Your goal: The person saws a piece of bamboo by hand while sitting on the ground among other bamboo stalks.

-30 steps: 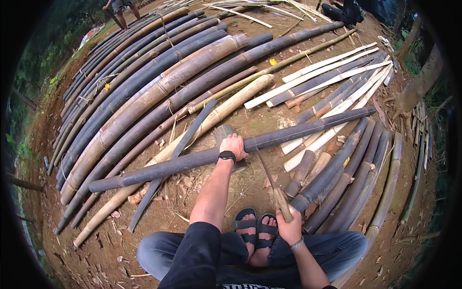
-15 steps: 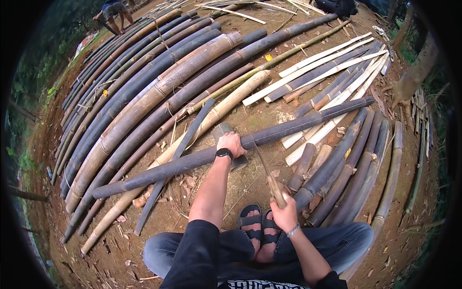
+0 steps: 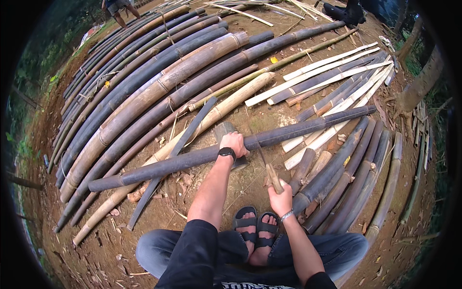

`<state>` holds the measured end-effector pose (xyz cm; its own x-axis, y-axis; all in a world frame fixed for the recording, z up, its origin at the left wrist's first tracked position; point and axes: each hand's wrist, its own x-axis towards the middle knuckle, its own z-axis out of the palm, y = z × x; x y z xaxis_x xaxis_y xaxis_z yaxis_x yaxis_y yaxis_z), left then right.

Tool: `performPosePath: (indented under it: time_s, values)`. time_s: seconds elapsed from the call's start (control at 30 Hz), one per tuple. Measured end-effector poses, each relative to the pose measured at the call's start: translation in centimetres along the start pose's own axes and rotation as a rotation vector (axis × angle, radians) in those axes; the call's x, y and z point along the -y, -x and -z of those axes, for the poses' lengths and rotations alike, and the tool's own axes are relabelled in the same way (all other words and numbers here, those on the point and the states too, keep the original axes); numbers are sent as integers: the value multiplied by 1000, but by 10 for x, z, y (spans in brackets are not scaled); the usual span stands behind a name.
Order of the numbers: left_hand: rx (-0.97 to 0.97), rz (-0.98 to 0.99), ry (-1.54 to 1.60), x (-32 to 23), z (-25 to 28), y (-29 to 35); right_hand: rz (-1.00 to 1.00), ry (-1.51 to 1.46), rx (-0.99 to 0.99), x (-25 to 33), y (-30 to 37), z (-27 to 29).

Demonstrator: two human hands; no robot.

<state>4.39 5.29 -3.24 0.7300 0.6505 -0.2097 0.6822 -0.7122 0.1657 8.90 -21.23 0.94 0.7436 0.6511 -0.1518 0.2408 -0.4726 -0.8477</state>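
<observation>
A long dark bamboo pole lies slantwise in front of me, its right end farther away. My left hand is closed over its middle, pressing it down above a short grey block that is mostly hidden. My right hand grips a handsaw by its pale wooden handle. Just right of my left hand, the thin blade crosses the pole and its far end shows beyond it. How deep the blade sits cannot be made out.
Rows of whole bamboo poles fill the left. Pale split strips lie at the far right, with short dark bamboo lengths nearer me. A dark flat strip passes under the pole. Another person's legs show far left.
My right hand has pushed the saw forward, so more blade shows beyond the pole. My left hand keeps its hold. The whole view has shifted slightly.
</observation>
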Motion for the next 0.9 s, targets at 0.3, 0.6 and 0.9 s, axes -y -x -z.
performPosePath:
  time_s: [0.3, 0.6, 0.9]
  values:
    - [47, 44, 26, 11, 8, -2, 112, -17, -12, 0, 13, -6]
    - [46, 56, 39, 12, 3, -3, 60, -32, -14, 1, 6, -5]
    - [94, 56, 51, 16, 14, -9, 91, -2, 4, 3, 14, 4]
